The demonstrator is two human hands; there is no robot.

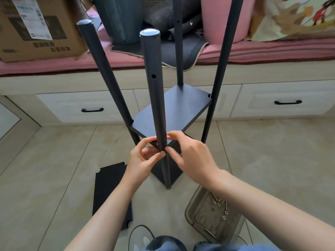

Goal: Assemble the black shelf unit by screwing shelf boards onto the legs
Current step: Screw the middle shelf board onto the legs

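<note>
At the centre of the frame, the half-built black shelf unit (174,109) stands on the tiled floor (272,151), four tube legs rising around one mounted shelf board (181,107), with a lower board (163,171) beneath. I see my left hand (145,160) and right hand (188,154) meeting at the nearest leg (154,98), where the board's corner touches it. Fingertips of both hands pinch a small metal fastener (162,152) against the tube; I cannot tell whether it is a screw or a nut.

I judge the legs stiff, light and smooth, likely to slip or rock, so gripping low beside the joint suits best. The boards look rigid, with notched corners that want support while loose.

Lower right, a clear plastic tray (192,205) holds several small nuts (224,212) and long screws (216,196). A spare board (108,187) lies flat at lower left. A cardboard box (41,29) sits at upper left.
</note>
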